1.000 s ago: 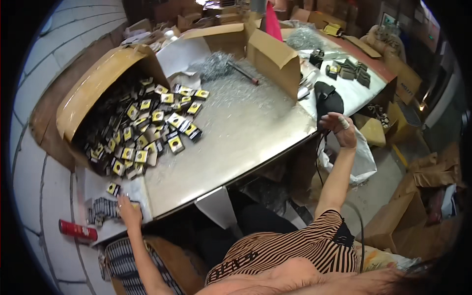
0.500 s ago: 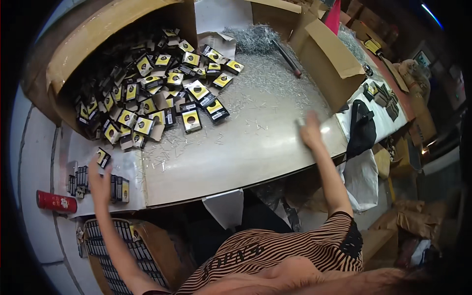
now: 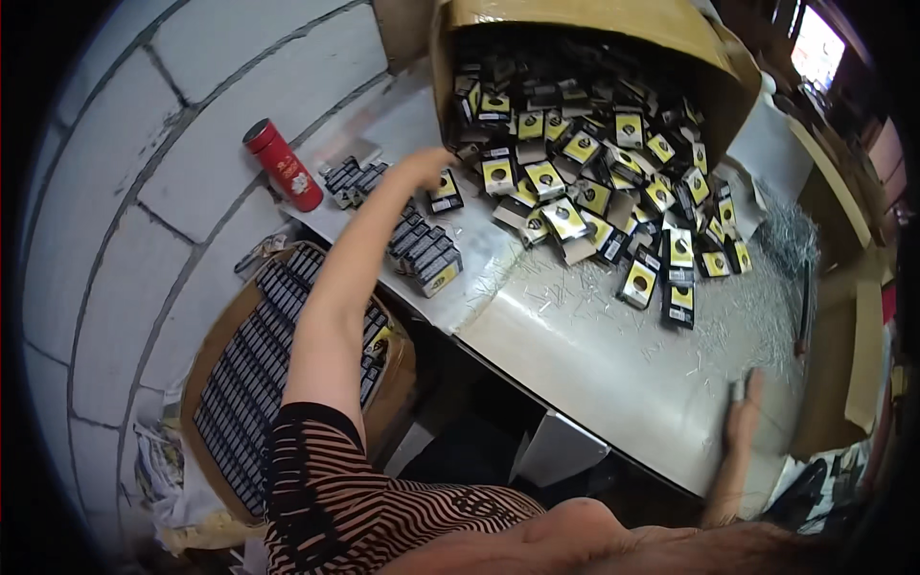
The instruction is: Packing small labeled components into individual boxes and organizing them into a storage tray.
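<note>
My left hand [image 3: 422,171] reaches over the side table beside the open mouth of the large carton. Its fingers stretch toward the heap of small black-and-yellow boxes [image 3: 565,218]. Just under its thumb side is one small box [image 3: 446,194]; whether the hand touches it is unclear. Beneath my left forearm, rows of small boxes [image 3: 422,257] stand along the table's edge. Far to the right, my right hand [image 3: 743,412] rests low over the metal tabletop [image 3: 585,355], fingers stretched out. A silvery bit shows at its thumb, too small to name. Loose nails [image 3: 709,335] lie beyond it.
The large carton [image 3: 599,11] lies on its side behind the heap. A red flask [image 3: 283,165] stands by the block wall [image 3: 144,240]. Below the left table edge, an open carton [image 3: 216,369] holds packed small boxes. A cardboard flap [image 3: 867,355] borders the right side.
The view has swung left, bringing the wall and packed carton further in. My left hand has moved past the small box toward the heap. My right hand remains over the tabletop's right part.
</note>
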`<state>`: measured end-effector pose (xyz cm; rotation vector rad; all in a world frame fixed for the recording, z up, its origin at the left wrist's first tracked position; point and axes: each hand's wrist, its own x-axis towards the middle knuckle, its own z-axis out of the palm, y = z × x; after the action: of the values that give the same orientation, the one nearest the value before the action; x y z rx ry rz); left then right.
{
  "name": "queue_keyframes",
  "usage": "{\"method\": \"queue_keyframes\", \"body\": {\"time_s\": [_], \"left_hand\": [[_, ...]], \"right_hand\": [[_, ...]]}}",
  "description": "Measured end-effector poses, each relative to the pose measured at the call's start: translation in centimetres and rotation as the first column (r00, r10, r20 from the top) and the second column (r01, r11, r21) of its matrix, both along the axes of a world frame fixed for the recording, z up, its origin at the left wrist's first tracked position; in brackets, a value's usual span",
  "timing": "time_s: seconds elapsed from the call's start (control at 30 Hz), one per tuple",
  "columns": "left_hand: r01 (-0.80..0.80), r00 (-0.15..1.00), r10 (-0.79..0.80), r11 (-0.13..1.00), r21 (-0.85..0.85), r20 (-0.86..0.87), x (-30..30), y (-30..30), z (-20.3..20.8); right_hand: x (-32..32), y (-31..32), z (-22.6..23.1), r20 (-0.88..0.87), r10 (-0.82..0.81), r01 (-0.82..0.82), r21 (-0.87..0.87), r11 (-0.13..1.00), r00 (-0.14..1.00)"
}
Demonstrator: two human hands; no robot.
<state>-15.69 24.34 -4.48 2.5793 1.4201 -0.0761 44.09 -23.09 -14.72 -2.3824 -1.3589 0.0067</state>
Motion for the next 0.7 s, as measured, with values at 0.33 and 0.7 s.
{"method": "queue_keyframes", "body": {"time_s": [0.33, 0.7], "left_hand": [[0.513, 0.853, -0.518, 0.854, -0.086, -0.059, -7.5, 9.1, -5.7], [0.108, 0.921, -0.186, 0.966, 0.234, 0.343, -2.2, 0.3, -1.5]], "right_hand": [[-1.8, -10.5, 5.2, -0.022, -0.301, 0.299, 0.219, 0.929, 0.953], [-5.7, -6.4, 3.1, 0.131, -0.237, 0.231, 0.058, 0.971, 0.963]]}}
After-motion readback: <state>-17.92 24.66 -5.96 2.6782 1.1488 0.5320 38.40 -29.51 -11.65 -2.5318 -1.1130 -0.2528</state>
